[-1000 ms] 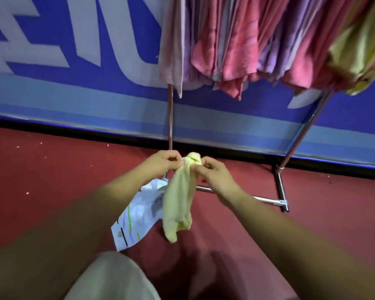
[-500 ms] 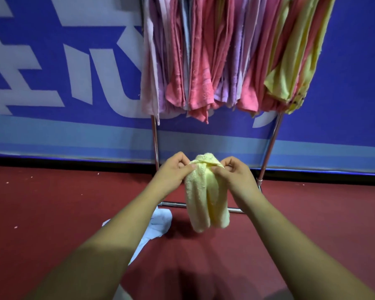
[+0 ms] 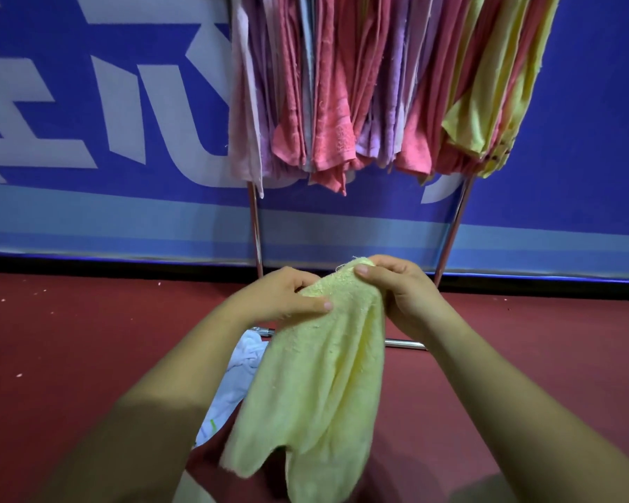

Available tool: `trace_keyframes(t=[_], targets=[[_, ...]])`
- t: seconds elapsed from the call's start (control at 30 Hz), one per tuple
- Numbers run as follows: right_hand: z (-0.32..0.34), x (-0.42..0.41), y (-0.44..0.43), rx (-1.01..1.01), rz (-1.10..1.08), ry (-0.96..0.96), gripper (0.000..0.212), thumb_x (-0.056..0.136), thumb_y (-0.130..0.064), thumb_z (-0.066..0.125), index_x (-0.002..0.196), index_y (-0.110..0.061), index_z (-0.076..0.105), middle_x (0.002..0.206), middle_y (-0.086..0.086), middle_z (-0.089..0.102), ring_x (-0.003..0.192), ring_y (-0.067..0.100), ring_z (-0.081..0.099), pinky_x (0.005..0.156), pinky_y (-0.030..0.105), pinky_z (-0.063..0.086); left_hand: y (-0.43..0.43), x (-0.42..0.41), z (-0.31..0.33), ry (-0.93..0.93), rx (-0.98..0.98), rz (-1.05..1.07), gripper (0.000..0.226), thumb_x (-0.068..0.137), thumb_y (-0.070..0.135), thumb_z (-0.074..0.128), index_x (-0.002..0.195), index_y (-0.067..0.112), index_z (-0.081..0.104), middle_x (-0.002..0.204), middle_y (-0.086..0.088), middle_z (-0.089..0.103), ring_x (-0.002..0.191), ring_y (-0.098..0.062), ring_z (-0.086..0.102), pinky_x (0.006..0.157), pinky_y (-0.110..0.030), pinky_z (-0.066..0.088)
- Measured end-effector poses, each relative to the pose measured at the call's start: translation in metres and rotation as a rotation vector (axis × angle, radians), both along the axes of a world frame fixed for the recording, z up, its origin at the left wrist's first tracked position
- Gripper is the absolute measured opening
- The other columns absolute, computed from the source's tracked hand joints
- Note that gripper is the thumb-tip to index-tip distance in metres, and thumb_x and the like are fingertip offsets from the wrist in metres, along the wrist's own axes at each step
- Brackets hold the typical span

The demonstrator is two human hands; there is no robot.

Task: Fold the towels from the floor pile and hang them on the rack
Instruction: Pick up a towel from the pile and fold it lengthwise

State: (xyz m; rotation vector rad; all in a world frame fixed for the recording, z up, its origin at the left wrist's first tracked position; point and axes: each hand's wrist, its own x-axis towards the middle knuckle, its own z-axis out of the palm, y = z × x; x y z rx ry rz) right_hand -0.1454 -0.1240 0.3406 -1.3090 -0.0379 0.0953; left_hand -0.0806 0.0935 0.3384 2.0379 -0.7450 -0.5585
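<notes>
There are two hands, the left hand (image 3: pixel 284 295) and the right hand (image 3: pixel 403 290), and one yellow towel (image 3: pixel 316 386) pinched between them, with what looks like one white cloth (image 3: pixel 240 372) on the floor (image 3: pixel 88 357) behind it. One rack (image 3: pixel 255 219) stands ahead, showing two upright poles (image 3: pixel 455 226) and one bottom bar (image 3: pixel 403 344). The hanging towels (image 3: pixel 342 103) are packed too tightly for an exact count, but they fall into three colours: many pink, several lilac and a few yellow at the right end, before one blue banner (image 3: pixel 88 103).

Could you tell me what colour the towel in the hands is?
The towel is pale yellow, seen in the head view.
</notes>
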Motion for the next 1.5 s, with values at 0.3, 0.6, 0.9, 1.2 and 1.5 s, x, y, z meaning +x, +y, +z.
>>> trace_keyframes(t=[0.3, 0.6, 0.9, 1.2, 1.5], targets=[[0.005, 0.007, -0.012, 0.15, -0.212, 0.018, 0.013, 0.093, -0.012, 0.063, 0.096, -0.001, 0.07, 0.082, 0.012, 0.068, 0.073, 0.021, 0.064, 0.068, 0.028, 0.052, 0.02, 0.017, -0.014, -0.041, 0.274, -0.134, 0.015, 0.088, 0.027, 0.074, 0.082, 0.016, 0.065, 0.068, 0.017, 0.057, 0.067, -0.002, 0.052, 0.067, -0.024, 0.042], [-0.028, 0.018, -0.025, -0.572, -0.106, 0.093, 0.02, 0.084, -0.027, 0.076, 0.083, -0.011, 0.064, 0.073, 0.001, 0.063, 0.073, 0.018, 0.058, 0.07, 0.034, 0.043, 0.0, 0.009, -0.006, 0.221, -0.385, 0.11, 0.027, 0.089, 0.024, 0.069, 0.103, 0.002, 0.062, 0.086, -0.005, 0.06, 0.078, -0.014, 0.058, 0.063, -0.021, 0.046], [-0.023, 0.019, 0.006, -0.384, -0.061, -0.011, 0.014, 0.093, -0.005, 0.066, 0.081, -0.003, 0.071, 0.065, 0.003, 0.058, 0.059, 0.014, 0.048, 0.056, 0.029, 0.037, 0.005, 0.019, -0.006, -0.054, -0.072, 0.075, 0.027, 0.076, 0.041, 0.075, 0.085, 0.018, 0.067, 0.073, 0.004, 0.059, 0.069, -0.01, 0.051, 0.065, -0.029, 0.04], [-0.026, 0.02, -0.015, -0.599, -0.262, 0.069, 0.018, 0.087, -0.01, 0.068, 0.081, 0.007, 0.065, 0.066, 0.003, 0.058, 0.058, 0.007, 0.048, 0.056, 0.021, 0.039, 0.036, 0.024, -0.019, 0.102, -0.168, 0.226, 0.028, 0.091, 0.036, 0.07, 0.102, 0.01, 0.073, 0.088, -0.004, 0.071, 0.078, -0.011, 0.062, 0.072, -0.025, 0.05], [-0.023, 0.013, 0.019, -0.445, 0.058, -0.071, 0.017, 0.09, -0.019, 0.075, 0.089, -0.002, 0.073, 0.077, 0.003, 0.069, 0.073, 0.012, 0.059, 0.067, 0.024, 0.046, -0.002, -0.002, -0.006, 0.115, -0.187, 0.17, 0.018, 0.093, 0.031, 0.067, 0.09, 0.013, 0.071, 0.073, 0.003, 0.062, 0.067, -0.008, 0.055, 0.06, -0.021, 0.043]])
